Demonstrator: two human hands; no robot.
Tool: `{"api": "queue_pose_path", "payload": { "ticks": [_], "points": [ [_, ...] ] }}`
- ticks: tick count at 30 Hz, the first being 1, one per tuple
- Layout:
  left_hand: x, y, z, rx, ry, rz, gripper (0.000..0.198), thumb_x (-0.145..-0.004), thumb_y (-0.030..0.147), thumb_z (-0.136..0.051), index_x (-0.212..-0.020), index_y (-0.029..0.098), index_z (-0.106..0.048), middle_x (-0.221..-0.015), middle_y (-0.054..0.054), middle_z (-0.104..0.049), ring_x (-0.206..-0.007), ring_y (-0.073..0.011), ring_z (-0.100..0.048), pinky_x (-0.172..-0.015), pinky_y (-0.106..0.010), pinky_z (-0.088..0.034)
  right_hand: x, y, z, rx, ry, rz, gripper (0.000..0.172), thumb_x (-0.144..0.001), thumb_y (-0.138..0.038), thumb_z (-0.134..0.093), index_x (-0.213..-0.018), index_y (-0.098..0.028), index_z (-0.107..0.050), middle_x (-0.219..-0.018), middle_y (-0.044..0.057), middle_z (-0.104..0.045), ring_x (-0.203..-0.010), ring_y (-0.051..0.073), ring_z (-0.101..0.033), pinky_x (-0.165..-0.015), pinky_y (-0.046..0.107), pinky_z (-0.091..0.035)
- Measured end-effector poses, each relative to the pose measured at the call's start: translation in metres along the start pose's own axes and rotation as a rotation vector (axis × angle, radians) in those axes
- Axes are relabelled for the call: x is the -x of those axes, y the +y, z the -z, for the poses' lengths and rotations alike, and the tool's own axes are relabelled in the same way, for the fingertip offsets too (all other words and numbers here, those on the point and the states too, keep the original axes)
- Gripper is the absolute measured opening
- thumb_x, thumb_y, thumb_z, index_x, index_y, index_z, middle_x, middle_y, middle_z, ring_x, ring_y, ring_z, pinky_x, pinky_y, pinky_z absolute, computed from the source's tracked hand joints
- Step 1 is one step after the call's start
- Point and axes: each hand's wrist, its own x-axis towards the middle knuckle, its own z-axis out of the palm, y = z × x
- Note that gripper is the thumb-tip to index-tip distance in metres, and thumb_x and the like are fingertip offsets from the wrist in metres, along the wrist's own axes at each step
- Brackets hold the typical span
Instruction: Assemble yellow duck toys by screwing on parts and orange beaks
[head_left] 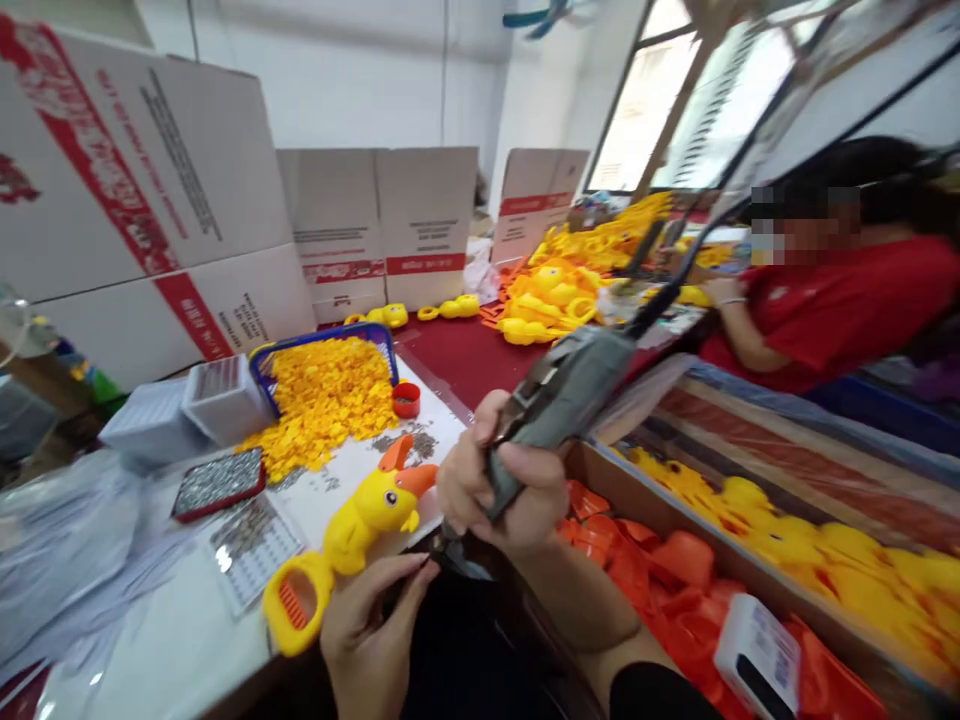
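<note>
We have the right hand [517, 485] wrapped firmly round the grey power tool [574, 385], its lower end slanting toward the left hand [375, 625], likely so we can see and steady that end; the left thumb and fingertips pinch together there (what's between them is too small to tell). The duck [367, 515] lies on the table [172, 610], beak toward the right hand. Beyond the duck: loose metal bits [409, 445], a red cup [406, 408], and a basket [392, 360] heaped with yellow pieces [322, 395], presumably grouped for easy reach. Left of the duck, a shallow tray [226, 500]; right of it, a carton [652, 505] of orange parts [622, 570]. Duck's smooth, rounded plastic, ring-shaped handle [279, 620], ribbed orange insert [292, 603]. Yellow pieces look small and irregular; tray contents, shiny grey metal.
</note>
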Motion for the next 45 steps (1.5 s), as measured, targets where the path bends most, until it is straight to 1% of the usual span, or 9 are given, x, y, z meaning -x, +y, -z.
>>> {"api": "queue_pose_path", "payload": {
  "ticks": [3, 7, 10, 13, 15, 20, 29, 38, 45],
  "points": [
    [0.001, -0.006, -0.001, -0.026, 0.011, -0.077, 0.008, -0.08, 0.028, -0.086, -0.083, 0.022, -0.081, -0.075, 0.001, -0.081, -0.06, -0.0158, -0.077, -0.063, -0.017, -0.064, 0.0, 0.005, 0.001, -0.016, 0.0, -0.031, 0.03, -0.084, -0.044, -0.067, -0.086, -0.025, -0.044, -0.049, -0.013, -0.045, -0.027, 0.006, -0.033, -0.035, 0.019, -0.038],
    [0.002, -0.012, -0.002, -0.058, 0.001, -0.034, 0.019, -0.086, 0.037, -0.083, -0.096, 0.021, -0.078, -0.082, -0.001, -0.082, -0.067, -0.018, -0.079, -0.069, -0.023, -0.067, 0.002, 0.008, 0.002, -0.014, -0.049, -0.061, 0.032, -0.084, -0.045, -0.069, -0.086, -0.025, -0.043, -0.05, -0.013, -0.046, -0.029, 0.006, -0.036, -0.036, 0.019, -0.04],
    [-0.012, -0.029, 0.0, -0.235, -0.12, -0.081, 0.054, -0.086, 0.055, -0.079, -0.128, 0.021, -0.07, -0.129, -0.014, -0.076, -0.111, -0.0302, -0.077, -0.094, -0.043, -0.066, 0.002, 0.008, 0.006, 0.035, -0.03, -0.035, 0.033, -0.084, -0.045, -0.07, -0.086, -0.025, -0.043, -0.051, -0.013, -0.047, -0.03, 0.006, -0.038, -0.037, 0.019, -0.042],
    [-0.036, -0.055, 0.002, -0.575, -0.232, -0.161, 0.087, -0.08, 0.073, -0.075, -0.145, 0.018, -0.059, -0.157, -0.024, -0.053, -0.143, -0.0448, -0.053, -0.111, -0.064, -0.051, -0.004, 0.009, 0.015, 0.12, 0.041, 0.034, 0.035, -0.081, -0.046, -0.072, -0.086, -0.025, -0.044, -0.049, -0.013, -0.046, -0.029, 0.006, -0.037, -0.034, 0.018, -0.038],
    [-0.047, -0.067, 0.002, -0.73, -0.284, -0.138, 0.089, -0.082, 0.073, -0.071, -0.147, 0.014, -0.056, -0.148, -0.025, -0.061, -0.134, -0.0444, -0.061, -0.106, -0.059, -0.053, -0.013, 0.012, 0.023, 0.18, 0.098, 0.083, 0.036, -0.078, -0.046, -0.073, -0.086, -0.025, -0.046, -0.048, -0.013, -0.046, -0.028, 0.007, -0.036, -0.033, 0.019, -0.037],
    [-0.048, -0.065, -0.002, -0.867, -0.381, -0.079, 0.05, -0.1, 0.051, -0.056, -0.136, 0.018, -0.067, -0.124, -0.013, -0.077, -0.101, -0.0299, -0.074, -0.086, -0.038, -0.054, -0.046, 0.031, 0.035, 0.275, 0.212, 0.179, 0.03, -0.078, -0.042, -0.073, -0.085, -0.024, -0.05, -0.047, -0.012, -0.046, -0.029, 0.007, -0.039, -0.032, 0.02, -0.034],
    [-0.033, -0.052, -0.009, -0.899, -0.239, -0.069, 0.045, -0.093, 0.053, -0.064, -0.121, 0.02, -0.075, -0.116, -0.01, -0.08, -0.09, -0.0294, -0.072, -0.078, -0.039, -0.048, -0.053, 0.064, 0.026, 0.354, 0.124, -0.012, 0.038, -0.078, -0.05, -0.079, -0.082, -0.023, -0.052, -0.047, -0.012, -0.046, -0.03, 0.006, -0.04, -0.033, 0.021, -0.033],
    [-0.033, -0.053, -0.009, -0.896, -0.28, 0.043, 0.052, -0.088, 0.058, -0.068, -0.118, 0.016, -0.072, -0.113, -0.014, -0.079, -0.094, -0.0314, -0.071, -0.08, -0.039, -0.047, -0.048, 0.075, 0.026, 0.454, 0.181, -0.038, 0.038, -0.076, -0.051, -0.077, -0.082, -0.025, -0.051, -0.046, -0.012, -0.044, -0.03, 0.008, -0.038, -0.033, 0.024, -0.032],
    [-0.036, -0.048, -0.009, -0.913, -0.321, 0.152, 0.06, -0.085, 0.062, -0.071, -0.122, 0.015, -0.069, -0.106, -0.014, -0.078, -0.096, -0.033, -0.071, -0.083, -0.041, -0.048, -0.045, 0.083, 0.018, 0.529, 0.079, -0.109, 0.035, -0.077, -0.044, -0.075, -0.07, -0.023, -0.048, -0.047, -0.009, -0.044, -0.035, 0.006, -0.039, -0.036, 0.022, -0.034]
  ]
}}
